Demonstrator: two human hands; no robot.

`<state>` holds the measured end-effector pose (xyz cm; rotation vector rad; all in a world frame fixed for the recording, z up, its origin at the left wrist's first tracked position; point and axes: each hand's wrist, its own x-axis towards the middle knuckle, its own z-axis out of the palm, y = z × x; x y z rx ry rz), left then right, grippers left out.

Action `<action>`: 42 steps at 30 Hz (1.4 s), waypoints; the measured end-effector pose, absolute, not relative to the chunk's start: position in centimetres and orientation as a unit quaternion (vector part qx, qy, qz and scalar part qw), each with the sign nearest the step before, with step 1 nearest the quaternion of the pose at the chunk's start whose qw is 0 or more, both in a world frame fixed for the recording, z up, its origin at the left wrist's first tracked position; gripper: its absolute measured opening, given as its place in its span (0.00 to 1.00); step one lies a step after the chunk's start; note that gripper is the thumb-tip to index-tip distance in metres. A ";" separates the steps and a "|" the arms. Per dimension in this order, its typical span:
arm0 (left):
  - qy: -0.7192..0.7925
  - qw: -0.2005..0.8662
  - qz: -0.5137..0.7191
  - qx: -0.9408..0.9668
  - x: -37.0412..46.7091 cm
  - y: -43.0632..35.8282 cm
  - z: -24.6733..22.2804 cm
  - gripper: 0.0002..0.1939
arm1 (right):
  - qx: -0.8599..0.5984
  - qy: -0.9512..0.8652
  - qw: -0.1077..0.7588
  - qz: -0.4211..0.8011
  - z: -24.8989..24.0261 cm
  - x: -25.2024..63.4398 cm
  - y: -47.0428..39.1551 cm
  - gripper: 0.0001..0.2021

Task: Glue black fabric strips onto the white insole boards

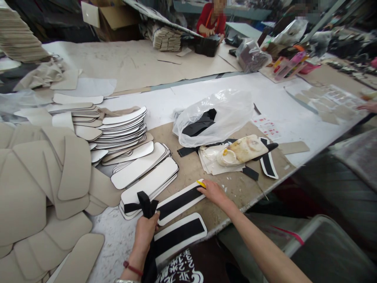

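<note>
In front of me lies a white rounded panel with a black strip (pixel 179 203) along its middle. At its left end is my left hand (pixel 146 232), closed, with several loose black strips (pixel 145 202) sticking up out of it; its thumb touches the panel. My right hand (pixel 214 193) is closed around a small yellow tool (pixel 201 184), whose exact kind I cannot make out, at the panel's far right end. Closer to my body rests a second white panel with a black strip (pixel 181 236), partly hidden by my apron.
White panels (pixel 150 181) are stacked to the left, beside many overlapping beige pieces (pixel 23 188). A stained plastic bottle (pixel 243 150) lies on white sheets; behind it is a clear bag (pixel 226 114) of black pieces. Across the table sits a person in red (pixel 203 21). Another hand (pixel 369 106) shows at far right.
</note>
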<state>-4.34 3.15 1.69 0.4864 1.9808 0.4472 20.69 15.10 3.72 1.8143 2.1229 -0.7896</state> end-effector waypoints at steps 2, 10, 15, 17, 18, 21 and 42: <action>0.821 0.499 0.178 0.210 -4.4 3.2 1.5 0.19 | 0.621 0.726 0.120 -0.269 3.8 20.7 15.2 0.12; 0.824 0.490 0.148 0.242 -4.4 3.3 1.6 0.19 | 0.650 0.710 0.134 -0.235 4.3 20.9 14.9 0.16; 0.821 0.493 0.145 0.250 -4.5 3.2 1.5 0.19 | 0.649 0.708 0.135 -0.243 4.5 21.2 14.8 0.15; 0.822 0.491 0.141 0.251 -4.5 3.1 1.4 0.19 | 0.649 0.706 0.133 -0.251 4.5 21.2 15.0 0.14; 0.822 0.490 0.139 0.252 -4.5 3.1 1.3 0.19 | 0.650 0.703 0.132 -0.255 4.4 21.2 15.0 0.14; 0.822 0.488 0.137 0.259 -4.5 3.2 1.3 0.19 | 0.666 0.688 0.126 -0.259 4.2 21.4 15.3 0.15; 0.804 0.511 0.221 0.206 -4.5 3.4 2.4 0.19 | 0.629 0.649 -0.114 -0.412 4.7 23.9 14.8 0.22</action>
